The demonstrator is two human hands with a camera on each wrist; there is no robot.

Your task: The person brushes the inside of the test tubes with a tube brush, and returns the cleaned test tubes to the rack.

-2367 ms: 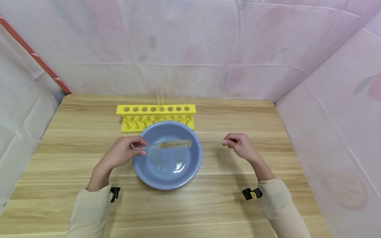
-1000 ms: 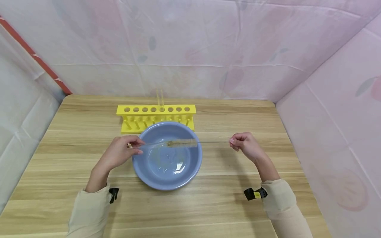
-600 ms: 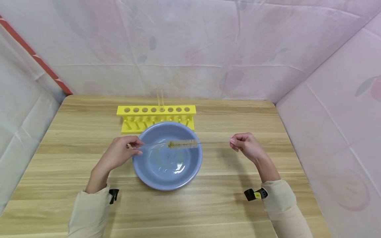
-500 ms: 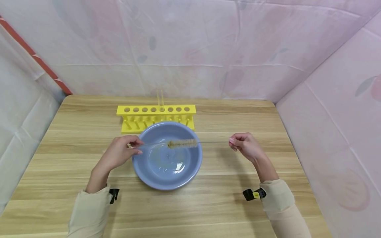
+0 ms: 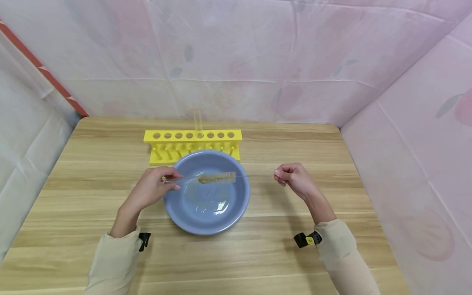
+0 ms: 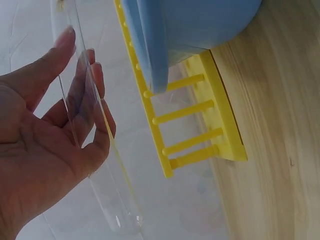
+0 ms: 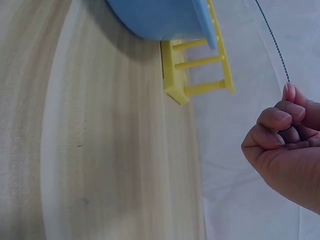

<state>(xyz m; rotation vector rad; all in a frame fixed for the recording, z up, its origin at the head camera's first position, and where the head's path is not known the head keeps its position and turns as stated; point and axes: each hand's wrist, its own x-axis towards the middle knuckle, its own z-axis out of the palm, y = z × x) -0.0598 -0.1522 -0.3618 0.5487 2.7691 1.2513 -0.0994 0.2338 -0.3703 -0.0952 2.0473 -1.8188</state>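
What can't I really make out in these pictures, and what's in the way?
- Head view: the lower front of the yellow rack, hidden by the blue basin.
- Head view: the glass tube's mouth, too clear and blurred to trace.
- Head view: any print on the yellow label, too small to read.
- Left wrist view: most of the brush, beyond the top edge.
- Right wrist view: the bristles, also beyond the top edge; only wire handle shows.

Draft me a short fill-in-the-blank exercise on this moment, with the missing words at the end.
1. Of the left hand and right hand, the one holding a test tube is the ____.
2. The basin beneath the test tube brush is ____ in colour.
3. Counting from the left in the head view, the upright test tube stands in the ____ hole of the test tube rack.

Missing words: left hand; blue; fifth.
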